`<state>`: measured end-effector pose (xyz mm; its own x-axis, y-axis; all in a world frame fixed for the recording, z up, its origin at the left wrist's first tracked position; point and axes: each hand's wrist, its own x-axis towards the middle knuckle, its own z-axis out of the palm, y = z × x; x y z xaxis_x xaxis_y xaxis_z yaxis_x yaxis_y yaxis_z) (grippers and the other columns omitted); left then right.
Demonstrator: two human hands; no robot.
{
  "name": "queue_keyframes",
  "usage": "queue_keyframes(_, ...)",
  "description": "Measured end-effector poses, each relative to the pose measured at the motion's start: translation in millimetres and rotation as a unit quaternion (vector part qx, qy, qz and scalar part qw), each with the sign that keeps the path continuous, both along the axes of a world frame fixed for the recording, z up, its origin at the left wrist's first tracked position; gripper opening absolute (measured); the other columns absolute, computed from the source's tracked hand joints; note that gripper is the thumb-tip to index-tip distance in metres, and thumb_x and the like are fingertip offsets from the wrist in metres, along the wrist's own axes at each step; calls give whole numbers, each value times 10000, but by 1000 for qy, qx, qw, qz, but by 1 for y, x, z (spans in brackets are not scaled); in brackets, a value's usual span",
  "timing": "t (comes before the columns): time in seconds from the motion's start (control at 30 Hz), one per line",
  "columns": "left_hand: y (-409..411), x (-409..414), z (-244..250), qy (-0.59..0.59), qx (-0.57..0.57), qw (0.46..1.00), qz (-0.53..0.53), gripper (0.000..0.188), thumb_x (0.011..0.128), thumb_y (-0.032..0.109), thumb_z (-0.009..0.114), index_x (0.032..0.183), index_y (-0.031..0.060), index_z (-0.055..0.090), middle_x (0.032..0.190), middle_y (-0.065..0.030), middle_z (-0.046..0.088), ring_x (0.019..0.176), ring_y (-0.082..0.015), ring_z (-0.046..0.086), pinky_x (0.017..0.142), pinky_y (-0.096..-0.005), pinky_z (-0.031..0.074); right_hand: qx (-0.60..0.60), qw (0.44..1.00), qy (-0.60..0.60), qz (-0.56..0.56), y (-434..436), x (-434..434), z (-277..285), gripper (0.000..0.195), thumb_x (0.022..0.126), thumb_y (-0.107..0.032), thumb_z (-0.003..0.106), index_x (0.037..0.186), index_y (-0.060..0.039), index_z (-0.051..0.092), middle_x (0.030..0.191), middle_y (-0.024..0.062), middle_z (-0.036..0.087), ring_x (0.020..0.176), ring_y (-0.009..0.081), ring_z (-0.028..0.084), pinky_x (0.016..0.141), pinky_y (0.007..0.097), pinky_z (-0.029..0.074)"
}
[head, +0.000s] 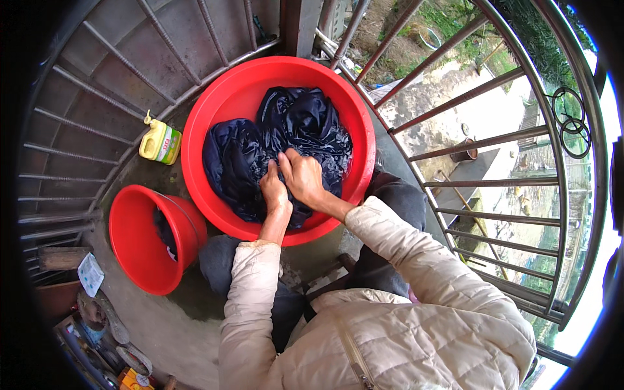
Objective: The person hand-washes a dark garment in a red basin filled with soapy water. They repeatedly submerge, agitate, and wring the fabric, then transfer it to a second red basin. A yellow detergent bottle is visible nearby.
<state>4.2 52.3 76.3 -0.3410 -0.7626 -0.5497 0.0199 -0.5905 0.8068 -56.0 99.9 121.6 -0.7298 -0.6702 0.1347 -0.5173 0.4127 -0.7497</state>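
Observation:
A dark navy wet garment (297, 114) lies bunched in a large red plastic basin (214, 105), with suds and some water around its folds. My left hand (274, 191) grips the cloth near the middle of the basin. Right beside it, my right hand (303, 178) is closed on the same garment, its thumb side close to the left fingers. The cloth inside both fists is mostly hidden by the fingers.
A red bucket (141, 239) with dark cloth inside leans at the left. Beyond it stands a yellow pump jug (160, 141) with a label. Metal railings (480, 144) curve along the right and far left. Footwear (114, 319) and clutter lie at lower left.

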Motion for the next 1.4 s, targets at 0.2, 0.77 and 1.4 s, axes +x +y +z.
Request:
queue_keyframes(0.2,-10,15,-85,-135,11,990,42,519,931,425,441,741,-27,611,701,-86,612,637,-206,573,589,-351,464,35,996,-31,76,23,29,-11,260,853,-269,521,800,-18,562,650,235,593,635,399,604,571,484,485)
queue_keyframes(0.77,33,14,-63,-224,-6,974,-37,538,930,391,430,916,-104,639,875,-167,665,832,-238,612,730,-348,486,111,993,-23,25,17,5,-38,267,866,-278,501,776,-32,552,623,234,574,602,422,572,559,507,455)
queue_keyframes(1.4,12,15,-67,-119,84,988,51,463,952,353,431,816,-49,615,821,-92,620,704,-161,558,626,-315,463,68,996,-16,59,14,13,-42,217,817,-250,543,775,-37,559,591,221,571,580,404,580,551,496,461)
